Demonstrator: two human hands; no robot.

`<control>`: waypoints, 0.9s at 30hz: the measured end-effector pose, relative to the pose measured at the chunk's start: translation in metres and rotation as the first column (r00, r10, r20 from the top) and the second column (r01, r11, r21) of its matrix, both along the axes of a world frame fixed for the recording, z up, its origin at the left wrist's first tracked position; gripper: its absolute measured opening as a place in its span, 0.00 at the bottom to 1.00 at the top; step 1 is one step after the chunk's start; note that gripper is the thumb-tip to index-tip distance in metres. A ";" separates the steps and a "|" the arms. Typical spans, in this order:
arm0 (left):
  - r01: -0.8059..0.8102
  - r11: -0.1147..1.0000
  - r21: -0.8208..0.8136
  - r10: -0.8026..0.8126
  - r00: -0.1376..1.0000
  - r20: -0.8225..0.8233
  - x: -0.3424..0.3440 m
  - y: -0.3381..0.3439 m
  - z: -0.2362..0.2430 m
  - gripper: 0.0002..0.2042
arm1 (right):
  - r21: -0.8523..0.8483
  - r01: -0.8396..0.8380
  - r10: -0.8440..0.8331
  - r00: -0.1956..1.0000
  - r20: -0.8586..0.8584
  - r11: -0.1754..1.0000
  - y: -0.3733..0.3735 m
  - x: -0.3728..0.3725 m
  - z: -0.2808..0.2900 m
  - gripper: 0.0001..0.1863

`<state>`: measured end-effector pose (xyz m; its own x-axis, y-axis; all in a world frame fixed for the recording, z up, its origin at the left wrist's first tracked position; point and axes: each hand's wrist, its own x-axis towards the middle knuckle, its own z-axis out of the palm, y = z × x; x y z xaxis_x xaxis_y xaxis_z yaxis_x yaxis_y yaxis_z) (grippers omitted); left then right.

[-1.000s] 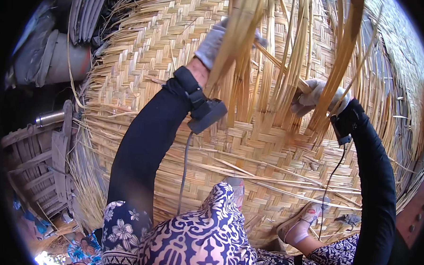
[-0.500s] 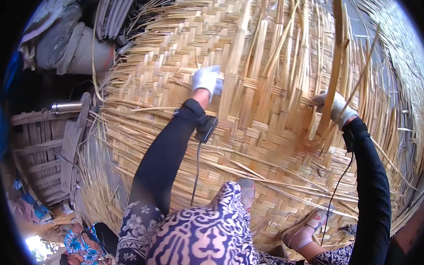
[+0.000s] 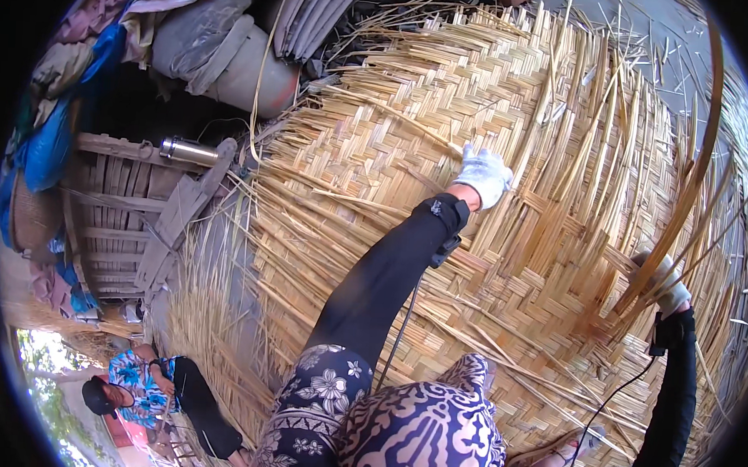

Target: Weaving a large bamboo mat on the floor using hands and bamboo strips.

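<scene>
Beneath both hands spreads a large mat of woven bamboo strips (image 3: 413,110), with loose strips standing out along its right side. My left hand (image 3: 482,176), in a whitish glove, rests at the middle of the weave. It is closed on the end of a thin bamboo strip (image 3: 396,116) that runs off to the upper left. At the right, my gloved right hand (image 3: 664,284) grips a long, brown, curved bamboo strip (image 3: 695,177) near its lower end; this strip rises toward the upper right. The glove and strip partly hide the right fingers.
Loose strips fringe the mat's left edge. A wooden slatted frame (image 3: 116,222) stands left, with a metal flask (image 3: 188,151) on it. Behind are a grey cylinder (image 3: 251,74) and corrugated sheets (image 3: 317,18). A seated person (image 3: 163,391) is at lower left. My foot (image 3: 552,458) rests at the mat.
The view has swung left, so the mat and both hands sit farther right in the picture. The seated person shows more fully. My right hand still grips the long strip.
</scene>
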<state>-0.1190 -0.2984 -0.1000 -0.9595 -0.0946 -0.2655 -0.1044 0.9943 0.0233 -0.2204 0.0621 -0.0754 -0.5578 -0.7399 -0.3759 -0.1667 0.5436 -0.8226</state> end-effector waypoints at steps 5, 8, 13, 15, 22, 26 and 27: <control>-0.116 0.982 0.151 0.134 0.985 -0.112 0.000 -0.004 -0.014 0.16 | -0.034 0.075 -0.072 0.993 0.096 0.997 0.020 -0.004 -0.011 0.08; -0.152 0.985 0.081 0.159 0.984 -0.076 -0.008 0.003 -0.008 0.23 | 0.069 0.094 -0.103 0.985 0.139 0.993 0.019 -0.005 0.003 0.06; -0.113 0.993 0.025 0.112 0.993 0.022 -0.010 -0.001 0.004 0.27 | 0.312 0.034 0.113 0.889 -0.443 0.950 0.042 -0.014 -0.017 0.06; -0.004 0.989 0.150 -0.008 0.997 0.078 -0.008 -0.009 0.005 0.24 | 0.283 0.091 0.094 0.811 -0.577 0.955 0.034 -0.007 -0.007 0.07; -0.244 0.739 0.628 0.186 0.970 0.158 0.023 -0.024 -0.017 0.17 | 0.373 0.217 -0.195 0.976 -0.096 0.902 0.064 -0.018 0.034 0.08; -0.066 0.835 0.546 0.084 0.996 -0.008 0.024 -0.031 -0.041 0.15 | 0.251 0.107 -0.042 0.967 -0.251 0.962 0.083 -0.016 0.036 0.06; -0.069 0.835 0.545 0.085 0.996 -0.004 0.025 -0.034 -0.044 0.15 | 0.334 -0.021 0.146 0.924 -0.354 0.942 0.073 -0.009 0.051 0.05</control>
